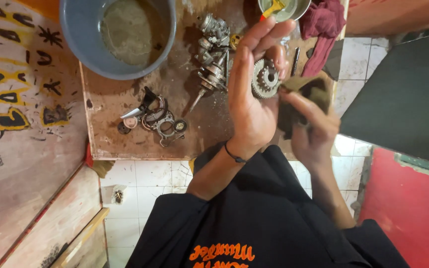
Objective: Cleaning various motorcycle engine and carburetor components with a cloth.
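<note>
Toothed metal gear (265, 78) being held upright in left hand (252, 94), fingers extended, thumb and palm gripping its edge. Dark olive rag (305, 97) being pressed against gear's right side by right hand (311, 130), closed around cloth. Wiping step judged under way; next move likely calling for gear to be turned so uncleaned teeth are met. Below hands: oily wooden board (175, 84), crankshaft parts (212, 59), blue basin (83, 37) of murky liquid.

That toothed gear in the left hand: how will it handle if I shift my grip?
The gear looks like solid metal, so probably stiff and heavy for its size. The greasy board suggests an oily, slippery surface. Round and toothed, it may roll if dropped on edge.
</note>
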